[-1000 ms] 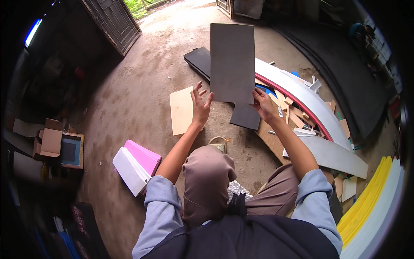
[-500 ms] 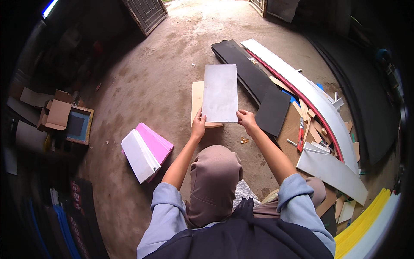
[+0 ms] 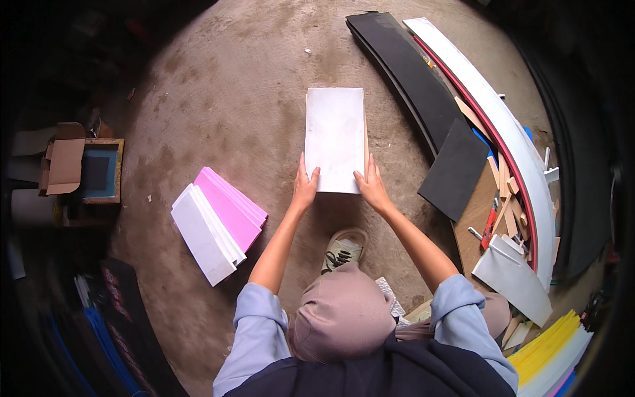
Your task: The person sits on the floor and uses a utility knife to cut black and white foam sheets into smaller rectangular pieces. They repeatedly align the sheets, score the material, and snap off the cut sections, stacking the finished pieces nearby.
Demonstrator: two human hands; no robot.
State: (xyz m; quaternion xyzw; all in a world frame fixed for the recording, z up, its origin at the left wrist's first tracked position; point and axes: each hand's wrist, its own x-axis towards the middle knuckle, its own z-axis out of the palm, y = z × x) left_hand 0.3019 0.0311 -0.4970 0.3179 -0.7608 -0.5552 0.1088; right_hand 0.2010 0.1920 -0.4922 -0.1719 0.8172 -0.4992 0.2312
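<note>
A white rectangular sheet [image 3: 335,135] lies squarely over a beige stack, whose edge [image 3: 366,135] shows as a thin strip along the right side. My left hand [image 3: 305,182] grips the sheet's near left corner, thumb on top and fingers along the side. At the near right corner my right hand [image 3: 372,184] has hold of it the same way. The undersides of both hands are hidden. To the left, several white sheets [image 3: 206,235] rest beside and partly over a fanned pile of pink sheets [image 3: 230,205].
Black sheets [image 3: 403,76] and a long curved white strip [image 3: 486,106] with a red edge lie at right. Wooden offcuts [image 3: 504,172] and a red-handled cutter [image 3: 489,225] sit between them. An open cardboard box [image 3: 66,165] stands far left; yellow sheets [image 3: 546,347] lie at lower right.
The white sheet has come down and lined up over the beige stack, still between both hands. My view has tipped downward, and a shoe now shows below the stack.
</note>
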